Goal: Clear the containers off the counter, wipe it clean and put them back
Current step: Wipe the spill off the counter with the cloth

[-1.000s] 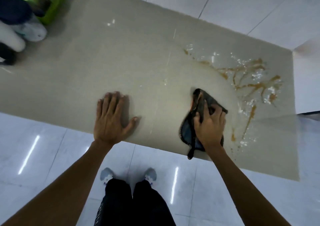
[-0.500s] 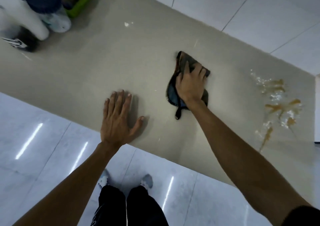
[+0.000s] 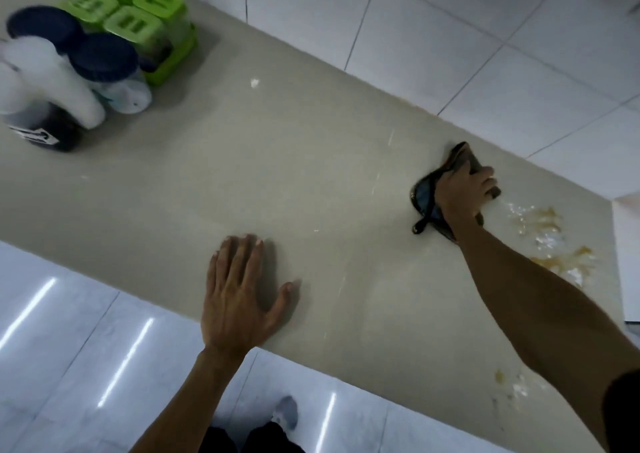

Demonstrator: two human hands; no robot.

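Observation:
My right hand [image 3: 460,192] grips a dark cloth [image 3: 424,194] and presses it on the beige counter [image 3: 277,175], far right, close to the tiled wall. Just right of the cloth lies a brown and white spill [image 3: 547,230]. My left hand [image 3: 239,300] lies flat with spread fingers on the counter near its front edge. The containers stand grouped at the far left end: green lidded boxes [image 3: 138,12], two jars with dark blue lids [image 3: 104,57], a white bottle [image 3: 45,71] and a dark jar [image 3: 45,130].
A white crumb [image 3: 255,83] lies near the green boxes. More brown and white smears [image 3: 509,383] sit by the front edge at the right. A white tiled wall [image 3: 450,36] backs the counter. Glossy floor tiles [image 3: 69,348] and my feet are below.
My right hand has swept the cloth from the front edge away toward the wall and then right to the spill's left side. Part of the spill is gone. My left hand stayed flat.

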